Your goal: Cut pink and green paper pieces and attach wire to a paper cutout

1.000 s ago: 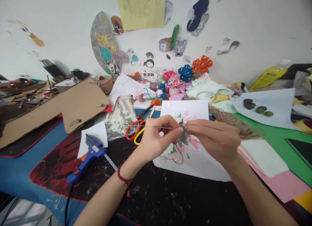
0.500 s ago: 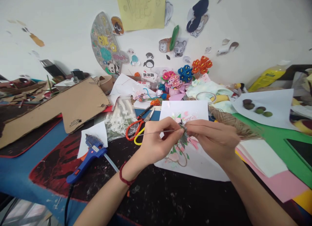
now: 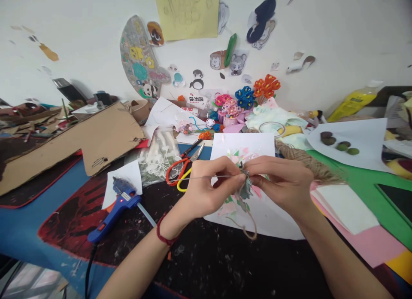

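My left hand [image 3: 209, 185] is closed in a pinch on a thin wire [image 3: 180, 179] that sticks out past it to the left. At the wire's other end is a small grey-green leafy piece [image 3: 246, 189], crumpled like a cloth or paper leaf. My right hand [image 3: 281, 183] pinches the top of this piece, its fingertips almost touching the left ones. A loop of brown twine [image 3: 252, 234] dangles below the piece. Beneath the hands lies a white sheet [image 3: 273, 224] scattered with pink and green scraps [image 3: 227, 208], partly hidden by my fingers.
A blue glue gun [image 3: 112, 213] rests on a paper at left, its cord running down. Red-and-yellow scissors [image 3: 184, 170] lie beside my left hand. Behind stand pipe-cleaner flowers [image 3: 244, 97]. A twine skein [image 3: 305, 161] and papers [image 3: 347, 208] lie at right; cardboard [image 3: 109, 135] at left.
The grey-green leafy piece has turned and now shows more below my fingertips. The twine loop hangs lower and further right. Both hands stay almost in place.
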Motion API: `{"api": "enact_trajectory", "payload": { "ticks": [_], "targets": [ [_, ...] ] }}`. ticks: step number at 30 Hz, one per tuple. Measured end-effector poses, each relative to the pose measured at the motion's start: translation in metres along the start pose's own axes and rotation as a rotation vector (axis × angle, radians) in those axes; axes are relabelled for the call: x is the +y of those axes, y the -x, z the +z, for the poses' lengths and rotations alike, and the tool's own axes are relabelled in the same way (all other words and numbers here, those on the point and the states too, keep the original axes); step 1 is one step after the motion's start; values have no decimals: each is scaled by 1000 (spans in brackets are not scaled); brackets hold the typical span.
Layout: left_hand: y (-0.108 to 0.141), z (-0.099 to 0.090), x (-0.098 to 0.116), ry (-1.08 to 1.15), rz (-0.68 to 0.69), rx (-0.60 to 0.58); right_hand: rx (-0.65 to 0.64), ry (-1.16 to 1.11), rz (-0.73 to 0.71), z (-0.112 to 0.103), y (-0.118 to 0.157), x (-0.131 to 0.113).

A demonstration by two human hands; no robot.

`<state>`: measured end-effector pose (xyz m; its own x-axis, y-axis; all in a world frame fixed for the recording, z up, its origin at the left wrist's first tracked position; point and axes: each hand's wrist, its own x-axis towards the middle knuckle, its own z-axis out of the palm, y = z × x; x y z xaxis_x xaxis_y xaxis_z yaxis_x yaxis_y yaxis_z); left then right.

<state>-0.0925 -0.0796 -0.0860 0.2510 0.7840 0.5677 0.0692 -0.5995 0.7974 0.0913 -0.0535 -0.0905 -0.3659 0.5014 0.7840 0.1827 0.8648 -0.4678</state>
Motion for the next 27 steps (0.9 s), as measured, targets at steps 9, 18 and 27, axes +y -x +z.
{"api": "enact_trajectory", "payload": {
  "ticks": [9,18,27],
  "targets": [
    [-1,-2,2,-162,55,-29,0,0,24,3,1,-1],
    [-2,-1,0,-235,121,105,-153,-195,225,-5,0,-1],
    [-1,2,-1,-215,64,112,2,-130,410,6,4,-6]
  ]
}}
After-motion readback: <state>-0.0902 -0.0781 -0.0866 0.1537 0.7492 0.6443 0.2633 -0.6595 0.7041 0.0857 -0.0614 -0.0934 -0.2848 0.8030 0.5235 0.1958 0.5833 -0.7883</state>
